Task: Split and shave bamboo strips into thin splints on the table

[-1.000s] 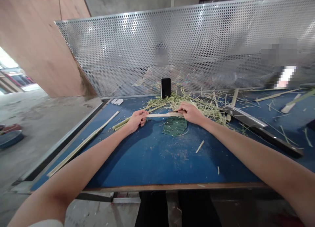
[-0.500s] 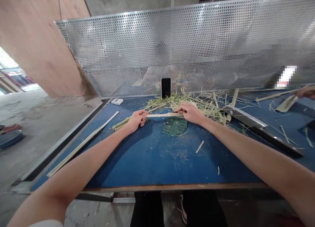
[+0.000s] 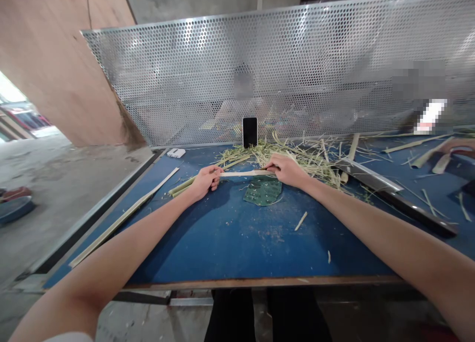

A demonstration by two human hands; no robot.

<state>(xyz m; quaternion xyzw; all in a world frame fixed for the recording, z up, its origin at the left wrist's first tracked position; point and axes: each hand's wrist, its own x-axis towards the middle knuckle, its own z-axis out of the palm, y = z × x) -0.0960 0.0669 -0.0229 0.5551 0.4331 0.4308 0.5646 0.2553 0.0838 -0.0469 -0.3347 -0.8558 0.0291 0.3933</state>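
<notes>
My left hand [image 3: 205, 179] is closed around the left end of a pale bamboo strip [image 3: 243, 173], held level above the blue table [image 3: 222, 238]. My right hand [image 3: 287, 169] grips the strip's right end, fingers pinched; a thin dark tool may be in it, too small to make out. Just under the strip lies a green cloth pad [image 3: 264, 191]. Behind my hands is a heap of green bamboo shavings [image 3: 297, 156].
A phone [image 3: 250, 131] stands against the perforated metal screen [image 3: 282, 74]. A big cleaver [image 3: 393, 193] lies at right. Long bamboo slats [image 3: 122, 218] lie along the left edge. Another person's hand [image 3: 458, 146] holds strips at far right. A small white object [image 3: 176, 153] sits back left.
My hands and the strip have hardly moved. The other person's hand at far right has come in and shifted down with its bamboo strips.
</notes>
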